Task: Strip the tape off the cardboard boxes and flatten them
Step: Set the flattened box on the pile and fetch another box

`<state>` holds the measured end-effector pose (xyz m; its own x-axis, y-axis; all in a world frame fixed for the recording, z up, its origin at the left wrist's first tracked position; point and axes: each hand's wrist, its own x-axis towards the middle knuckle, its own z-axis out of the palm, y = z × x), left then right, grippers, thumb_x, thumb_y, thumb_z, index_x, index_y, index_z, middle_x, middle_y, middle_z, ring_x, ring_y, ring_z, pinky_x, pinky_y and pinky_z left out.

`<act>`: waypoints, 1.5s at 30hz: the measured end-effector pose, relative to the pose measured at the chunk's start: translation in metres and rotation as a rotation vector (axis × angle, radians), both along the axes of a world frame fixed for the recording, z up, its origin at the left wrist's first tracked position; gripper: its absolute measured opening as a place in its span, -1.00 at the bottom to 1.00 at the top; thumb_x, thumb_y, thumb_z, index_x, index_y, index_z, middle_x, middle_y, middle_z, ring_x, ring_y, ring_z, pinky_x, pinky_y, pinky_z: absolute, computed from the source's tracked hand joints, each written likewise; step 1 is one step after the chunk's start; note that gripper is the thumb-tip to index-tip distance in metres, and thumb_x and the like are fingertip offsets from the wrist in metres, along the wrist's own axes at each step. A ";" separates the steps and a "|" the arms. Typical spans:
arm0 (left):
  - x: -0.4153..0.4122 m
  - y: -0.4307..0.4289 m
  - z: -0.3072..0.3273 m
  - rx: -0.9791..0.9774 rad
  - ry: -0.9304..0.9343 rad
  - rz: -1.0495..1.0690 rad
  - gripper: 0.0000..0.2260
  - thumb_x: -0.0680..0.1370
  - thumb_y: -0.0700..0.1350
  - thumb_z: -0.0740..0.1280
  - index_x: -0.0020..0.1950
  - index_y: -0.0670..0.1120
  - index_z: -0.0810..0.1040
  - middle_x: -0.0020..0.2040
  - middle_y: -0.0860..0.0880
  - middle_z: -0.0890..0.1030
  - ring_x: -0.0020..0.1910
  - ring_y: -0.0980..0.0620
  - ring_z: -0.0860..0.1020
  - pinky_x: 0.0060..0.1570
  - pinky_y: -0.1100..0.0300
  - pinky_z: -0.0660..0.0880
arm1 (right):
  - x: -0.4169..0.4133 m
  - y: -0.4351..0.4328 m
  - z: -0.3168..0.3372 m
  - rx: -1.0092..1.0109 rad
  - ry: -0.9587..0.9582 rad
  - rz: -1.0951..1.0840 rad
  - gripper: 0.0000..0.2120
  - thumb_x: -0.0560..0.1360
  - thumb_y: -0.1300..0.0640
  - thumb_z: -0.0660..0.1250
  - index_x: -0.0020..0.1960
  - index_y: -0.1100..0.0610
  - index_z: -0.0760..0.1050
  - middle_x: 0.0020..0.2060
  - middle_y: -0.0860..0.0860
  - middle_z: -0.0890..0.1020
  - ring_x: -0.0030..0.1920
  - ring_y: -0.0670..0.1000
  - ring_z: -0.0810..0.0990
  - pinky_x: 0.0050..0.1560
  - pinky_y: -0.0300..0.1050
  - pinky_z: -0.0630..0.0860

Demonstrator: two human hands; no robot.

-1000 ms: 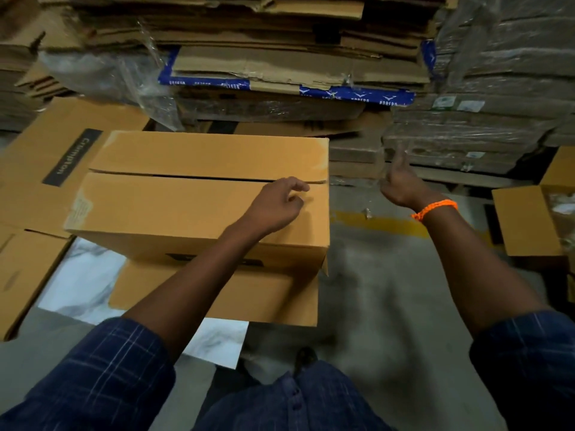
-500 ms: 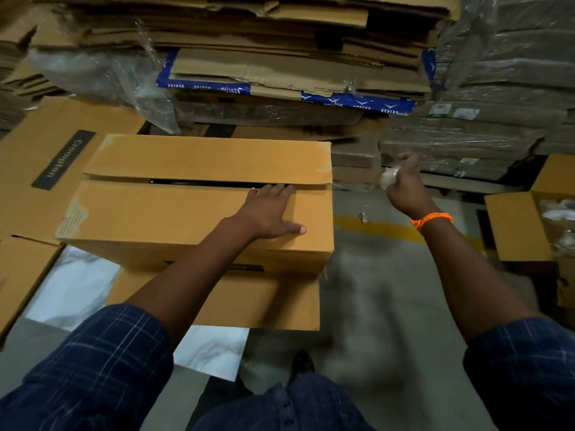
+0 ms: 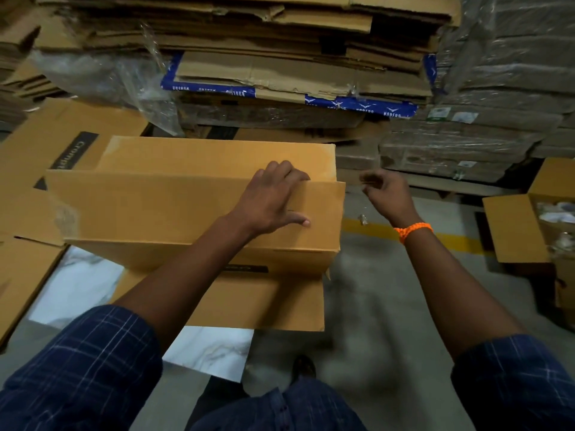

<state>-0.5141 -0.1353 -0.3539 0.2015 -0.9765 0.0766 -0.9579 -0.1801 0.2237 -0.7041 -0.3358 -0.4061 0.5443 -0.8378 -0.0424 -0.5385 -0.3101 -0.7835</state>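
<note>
A brown cardboard box (image 3: 161, 209) stands on flat cardboard on the floor, its two top flaps meeting along a seam. The near flap sits slightly raised above the far flap (image 3: 217, 157). My left hand (image 3: 273, 197) lies on the near flap's right end, fingers hooked over its far edge at the seam, thumb spread flat on top. My right hand (image 3: 387, 194) hovers just right of the box's top corner, apart from it. Its fingers are loosely curled and I see nothing plainly held in them.
Stacks of flattened cardboard (image 3: 280, 73) and wrapped bundles (image 3: 485, 126) fill the back. Flat sheets (image 3: 46, 150) lie left. An open box (image 3: 522, 228) with scraps stands at the right. A small scrap (image 3: 362, 219) lies by the yellow floor line (image 3: 451, 241).
My left hand slid up the near flap and hooked its fingers over the edge, lifting it. My right hand came back from the far right toward the box; the pale wad it held is gone.
</note>
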 end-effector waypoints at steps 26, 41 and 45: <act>-0.013 0.145 -0.045 0.240 0.334 0.236 -0.35 0.51 0.27 0.40 0.53 0.07 0.35 0.42 0.03 0.44 0.47 0.01 0.29 0.55 -0.13 -0.06 | 0.138 0.065 0.043 -0.587 0.580 0.461 0.18 0.39 -0.26 0.50 0.64 0.06 -0.25 0.61 0.12 -0.27 0.60 0.31 -0.14 0.47 0.45 0.11; 0.159 0.164 -0.052 0.201 0.161 0.718 -0.16 0.51 0.17 0.45 0.63 -0.08 0.12 0.63 -0.18 0.10 0.61 -0.23 0.03 0.52 -0.18 0.16 | 0.212 0.054 0.019 -0.328 0.884 0.370 0.38 0.22 -0.41 0.54 0.63 0.12 -0.28 0.61 0.25 -0.19 0.58 0.38 -0.18 0.43 0.58 -0.01; 0.188 0.170 -0.047 0.428 0.161 0.835 -0.02 0.52 0.11 0.43 0.64 -0.16 -0.20 0.64 -0.23 -0.13 0.61 -0.32 -0.14 0.51 -0.33 0.04 | 0.232 0.097 0.005 -0.373 0.793 0.433 0.14 0.38 -0.27 0.51 0.62 0.18 -0.11 0.59 0.30 -0.17 0.58 0.37 -0.16 0.46 0.50 0.03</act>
<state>-0.3265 0.0350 -0.4009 0.8238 -0.4512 -0.3433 -0.4462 -0.8895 0.0984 -0.4722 -0.2384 -0.4011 0.7360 -0.6061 -0.3016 -0.6479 -0.7598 -0.0541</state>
